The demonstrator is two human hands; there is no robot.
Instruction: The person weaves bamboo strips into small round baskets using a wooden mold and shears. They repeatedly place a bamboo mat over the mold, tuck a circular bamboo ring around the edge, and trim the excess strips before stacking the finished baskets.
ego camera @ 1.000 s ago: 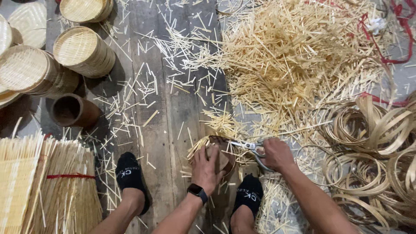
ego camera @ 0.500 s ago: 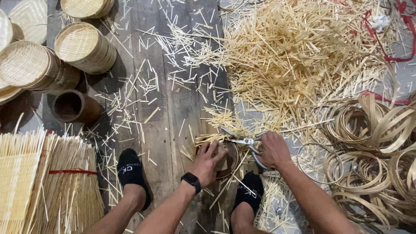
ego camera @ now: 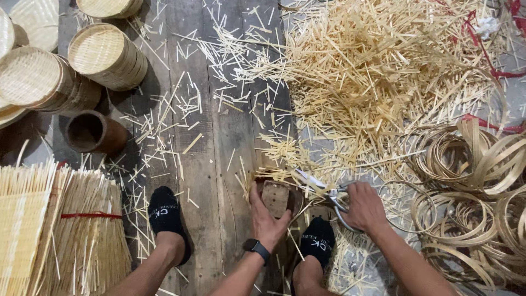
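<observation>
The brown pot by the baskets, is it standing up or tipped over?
Tipped over. The brown pot lies on its side on the wooden floor, its dark round opening facing left toward the camera.

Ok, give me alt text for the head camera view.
Left hand holds a small woven bamboo piece while the right hand works scissors beside it, above a plank floor littered with bamboo offcuts.

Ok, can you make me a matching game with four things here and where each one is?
Things:
1. scissors
2. brown cup
3. bamboo rings
4. red-tied stick bundle

Places:
A. lower left corner
B. in the right hand
C. piled at the right edge
D. lying on its side below the round baskets

Pairs: 1-B, 2-D, 3-C, 4-A
</observation>
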